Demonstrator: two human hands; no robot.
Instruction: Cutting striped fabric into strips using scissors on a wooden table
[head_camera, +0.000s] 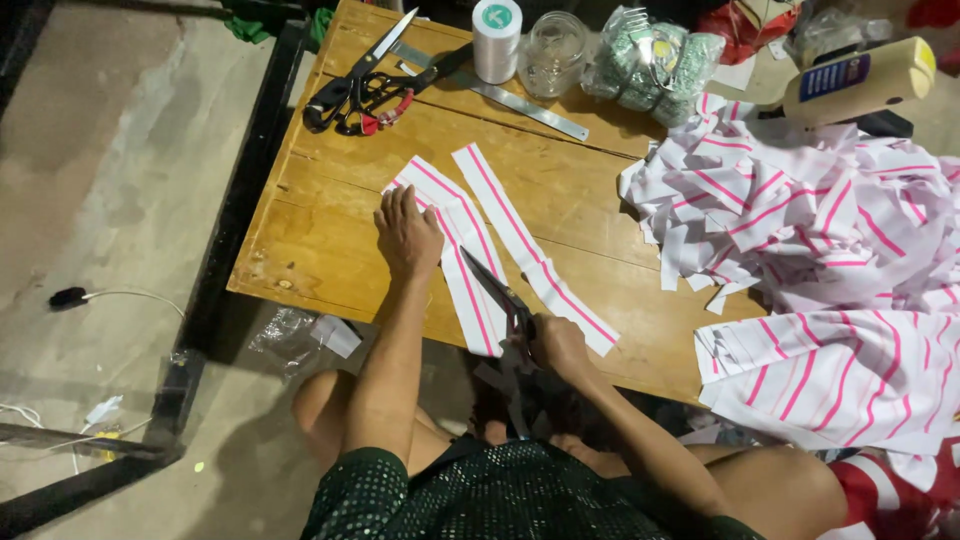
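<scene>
Left hand (405, 235) presses flat, fingers released, on thin limp striped fabric strip (470, 270) lying on bench (300, 250); right hand (555, 345) clenched on scissors (500, 295) cutting it; best pinned near cut.

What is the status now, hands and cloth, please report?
Left hand flat on striped fabric strip, pinning it to wooden table. Right hand grips scissors, blades on the strip. Second strip beside; nothing blocking.
</scene>
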